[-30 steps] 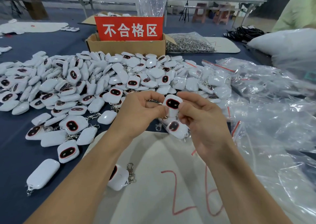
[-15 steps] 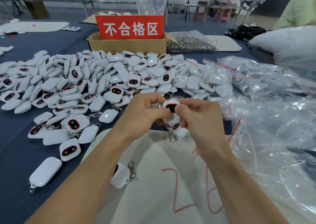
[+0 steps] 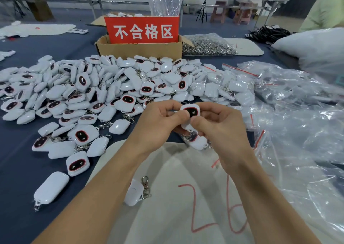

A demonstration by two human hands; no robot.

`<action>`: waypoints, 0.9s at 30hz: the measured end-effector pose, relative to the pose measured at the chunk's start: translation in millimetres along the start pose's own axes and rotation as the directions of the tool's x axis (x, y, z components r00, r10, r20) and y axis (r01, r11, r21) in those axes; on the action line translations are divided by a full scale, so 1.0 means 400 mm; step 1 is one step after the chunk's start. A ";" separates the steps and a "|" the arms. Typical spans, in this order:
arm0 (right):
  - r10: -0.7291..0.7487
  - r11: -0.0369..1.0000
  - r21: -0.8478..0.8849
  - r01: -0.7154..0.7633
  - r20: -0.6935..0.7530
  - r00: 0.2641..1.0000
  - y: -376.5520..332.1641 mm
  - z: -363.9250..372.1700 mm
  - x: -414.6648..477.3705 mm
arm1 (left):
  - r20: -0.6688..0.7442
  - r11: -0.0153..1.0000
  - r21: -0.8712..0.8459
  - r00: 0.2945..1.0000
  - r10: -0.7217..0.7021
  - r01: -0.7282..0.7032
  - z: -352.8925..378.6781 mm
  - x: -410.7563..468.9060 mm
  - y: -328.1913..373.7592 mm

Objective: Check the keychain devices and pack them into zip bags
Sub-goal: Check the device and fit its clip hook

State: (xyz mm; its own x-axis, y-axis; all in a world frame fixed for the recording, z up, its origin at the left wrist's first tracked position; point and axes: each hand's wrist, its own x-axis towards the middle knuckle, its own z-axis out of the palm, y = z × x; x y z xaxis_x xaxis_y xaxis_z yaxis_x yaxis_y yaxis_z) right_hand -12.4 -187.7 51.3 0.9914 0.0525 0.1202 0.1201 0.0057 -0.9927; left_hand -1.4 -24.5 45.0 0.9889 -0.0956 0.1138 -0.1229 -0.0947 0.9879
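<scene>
Covering the counter (image 3: 13, 178): dark blue cloth, with a pile of white keychain devices (image 3: 104, 87) spread across it and zip bags (image 3: 301, 117) heaped at the right.
Room: folding tables behind, and a cardboard box (image 3: 139, 49) with a red sign (image 3: 142, 30).
Held device (image 3: 191, 111): above a white sheet (image 3: 167, 197) (dark face up), between both grips.
Left grip (image 3: 158, 124): thumb and fingers pinch its left edge.
Right grip (image 3: 221, 126): clamped on its right side.
</scene>
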 end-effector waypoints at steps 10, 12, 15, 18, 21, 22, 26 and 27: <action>-0.062 0.991 -0.121 0.054 -0.069 0.996 0.009 -0.001 -0.003 | 0.053 1.000 0.004 0.999 0.001 -0.001 0.010 -0.006 0.002; -0.077 0.989 -0.130 0.069 -0.060 0.995 0.010 0.001 -0.003 | 0.033 1.000 0.023 0.999 0.006 -0.007 0.008 -0.004 0.003; -0.113 0.979 -0.184 0.089 -0.121 0.986 0.013 0.009 -0.007 | -0.036 1.000 0.010 0.999 0.022 -0.022 0.010 -0.002 0.001; -0.174 0.915 -0.390 0.106 -0.144 0.974 0.018 0.019 -0.018 | -0.142 0.998 0.046 0.989 0.043 -0.037 0.016 -0.004 -0.007; -0.155 0.847 -0.517 0.122 -0.022 0.988 0.020 0.023 -0.020 | -0.196 0.993 0.102 0.977 0.081 -0.062 0.020 -0.006 -0.010; -0.140 0.848 -0.515 0.128 0.016 0.990 0.018 0.022 -0.016 | -0.199 0.993 0.091 0.976 0.093 -0.076 0.019 -0.006 -0.008; -0.131 0.933 -0.342 0.114 -0.028 0.991 0.007 0.011 0.000 | -0.227 0.993 -0.019 0.967 0.112 -0.119 0.009 -0.001 -0.003; -0.120 0.964 -0.251 0.091 -0.100 0.988 0.001 0.004 0.004 | -0.232 0.994 -0.014 0.967 0.104 -0.110 0.004 0.000 -0.002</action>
State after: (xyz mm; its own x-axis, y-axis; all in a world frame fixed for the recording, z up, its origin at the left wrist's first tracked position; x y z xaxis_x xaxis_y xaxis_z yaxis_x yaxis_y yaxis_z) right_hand -10.6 -185.8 51.0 0.9702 -0.0488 0.2375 0.2194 -0.2408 -0.9454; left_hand -1.3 -26.0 44.0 0.9631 0.1275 0.2370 -0.2297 -0.0700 0.9708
